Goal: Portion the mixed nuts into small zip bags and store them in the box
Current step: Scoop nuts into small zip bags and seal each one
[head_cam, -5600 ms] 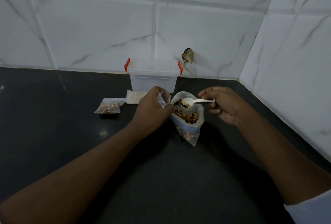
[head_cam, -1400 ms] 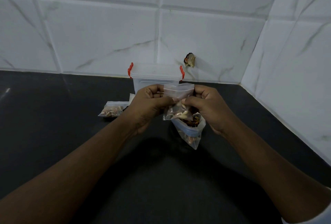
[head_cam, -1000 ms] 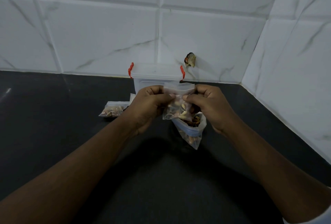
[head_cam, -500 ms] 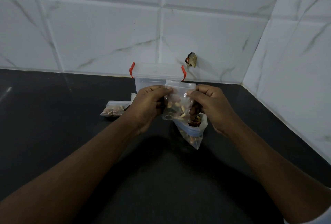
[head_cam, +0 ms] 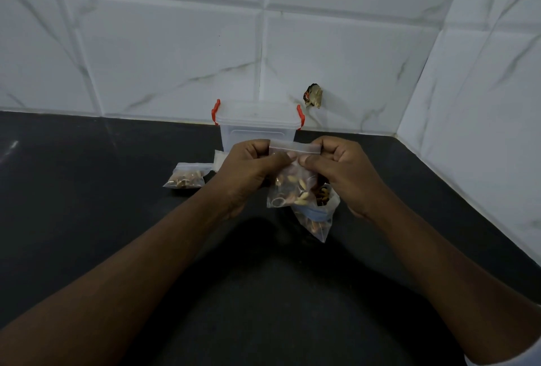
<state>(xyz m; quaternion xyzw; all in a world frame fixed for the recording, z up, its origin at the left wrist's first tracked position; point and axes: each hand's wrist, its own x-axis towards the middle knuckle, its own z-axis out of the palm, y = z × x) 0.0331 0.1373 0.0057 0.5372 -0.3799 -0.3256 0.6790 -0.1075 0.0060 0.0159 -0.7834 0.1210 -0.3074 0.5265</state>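
Over the counter's [head_cam: 87, 190] middle, both grips, left hand [head_cam: 251, 169] and right hand [head_cam: 342, 172], pinch a filled small zip bag [head_cam: 292, 187]. The big bag [head_cam: 319, 216] behind has more nuts. A second full bag [head_cam: 187, 178] lies by the closed box [head_cam: 257, 128] at the back edge, not stored.

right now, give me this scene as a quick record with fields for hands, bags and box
small zip bag: held upright over the counter, nuts inside
left hand: pinches it near the top, left side
right hand: pinches it near the top, right side
large nut bag: on the counter, behind the held bag
filled bag: lies on the counter left of the hands, apart from them
box: by the wall, lid on, red clips
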